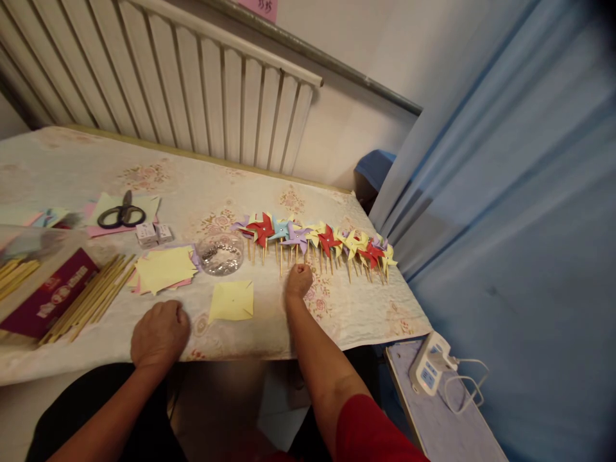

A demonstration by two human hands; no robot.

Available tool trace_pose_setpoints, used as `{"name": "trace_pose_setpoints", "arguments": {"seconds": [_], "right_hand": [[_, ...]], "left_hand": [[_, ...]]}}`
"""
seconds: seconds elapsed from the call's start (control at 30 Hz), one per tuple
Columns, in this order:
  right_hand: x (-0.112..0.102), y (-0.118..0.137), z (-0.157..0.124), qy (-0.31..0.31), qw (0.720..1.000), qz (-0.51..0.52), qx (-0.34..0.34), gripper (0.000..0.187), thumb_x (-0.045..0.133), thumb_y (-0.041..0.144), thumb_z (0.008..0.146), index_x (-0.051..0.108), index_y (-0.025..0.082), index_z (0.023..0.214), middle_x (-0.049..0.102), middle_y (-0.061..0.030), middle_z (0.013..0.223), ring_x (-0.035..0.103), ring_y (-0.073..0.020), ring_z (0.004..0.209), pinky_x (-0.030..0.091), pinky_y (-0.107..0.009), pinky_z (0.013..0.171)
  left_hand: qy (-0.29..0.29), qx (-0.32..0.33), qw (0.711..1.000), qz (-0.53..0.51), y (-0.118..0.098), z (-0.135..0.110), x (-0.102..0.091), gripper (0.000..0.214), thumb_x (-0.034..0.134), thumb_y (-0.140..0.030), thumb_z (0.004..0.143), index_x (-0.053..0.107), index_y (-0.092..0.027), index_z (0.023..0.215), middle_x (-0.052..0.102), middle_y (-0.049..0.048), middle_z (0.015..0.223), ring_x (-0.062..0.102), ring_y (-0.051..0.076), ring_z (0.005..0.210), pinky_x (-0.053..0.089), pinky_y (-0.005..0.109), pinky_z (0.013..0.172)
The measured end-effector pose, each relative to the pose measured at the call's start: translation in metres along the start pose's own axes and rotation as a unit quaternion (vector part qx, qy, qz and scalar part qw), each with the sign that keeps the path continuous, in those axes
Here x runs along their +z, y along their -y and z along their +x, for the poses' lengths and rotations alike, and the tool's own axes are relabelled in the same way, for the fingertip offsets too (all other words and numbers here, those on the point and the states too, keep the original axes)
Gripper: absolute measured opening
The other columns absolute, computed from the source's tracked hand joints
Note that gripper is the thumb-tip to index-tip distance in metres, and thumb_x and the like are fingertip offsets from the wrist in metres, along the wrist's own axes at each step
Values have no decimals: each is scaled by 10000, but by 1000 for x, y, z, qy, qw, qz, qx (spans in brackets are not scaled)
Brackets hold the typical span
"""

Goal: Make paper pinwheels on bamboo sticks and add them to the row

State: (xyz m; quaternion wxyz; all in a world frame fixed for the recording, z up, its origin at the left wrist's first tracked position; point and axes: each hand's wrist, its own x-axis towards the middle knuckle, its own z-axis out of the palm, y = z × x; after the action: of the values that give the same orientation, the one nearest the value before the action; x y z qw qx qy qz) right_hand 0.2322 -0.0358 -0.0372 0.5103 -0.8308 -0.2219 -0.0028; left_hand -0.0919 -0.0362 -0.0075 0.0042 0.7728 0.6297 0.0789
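My left hand (pixel 161 330) rests as a closed fist at the table's front edge, with nothing sticking out of it. Close by lies a pile of yellow, pink and purple paper squares (pixel 166 269). One yellow paper square (pixel 231 300), slit at the corners and with a small hole in the middle, lies flat between my hands. My right hand (pixel 299 281) is closed just below a row of paper pinwheels on sticks, near a lavender pinwheel (pixel 297 237). Its fingers curl out of sight, so whether it grips a stick is hidden. A clear round dish (pixel 221 255) holds small metal pieces.
Left of me are loose wooden sticks (pixel 99 298), a clear box with a maroon label (pixel 51 295), black-handled scissors (pixel 122 215) on paper, and small white boxes (pixel 154 233). A power strip (pixel 430 366) sits on a low surface beside the blue curtain (pixel 505 224).
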Motion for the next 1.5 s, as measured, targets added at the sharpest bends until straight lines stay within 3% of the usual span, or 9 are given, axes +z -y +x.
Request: {"name": "trace_pose_setpoints", "arguments": {"seconds": [1.07, 1.5], "right_hand": [[1, 2, -3, -23, 999, -40, -11, 149, 517, 136, 812, 531, 238, 705, 602, -63, 788, 561, -227, 750, 383, -318, 682], [4, 3, -4, -23, 998, -63, -2, 218, 472, 53, 764, 627, 196, 818, 638, -90, 840, 583, -233, 763, 389, -315, 665]], "left_hand": [[-31, 9, 999, -4, 1, 0, 5, 343, 348, -281, 946, 664, -149, 933, 643, 142, 911, 600, 289, 860, 394, 390, 705], [-14, 5, 1000, -9, 2, 1, 5, 350, 342, -286, 953, 661, -143, 970, 654, 151, 947, 609, 295, 892, 397, 388, 720]]}}
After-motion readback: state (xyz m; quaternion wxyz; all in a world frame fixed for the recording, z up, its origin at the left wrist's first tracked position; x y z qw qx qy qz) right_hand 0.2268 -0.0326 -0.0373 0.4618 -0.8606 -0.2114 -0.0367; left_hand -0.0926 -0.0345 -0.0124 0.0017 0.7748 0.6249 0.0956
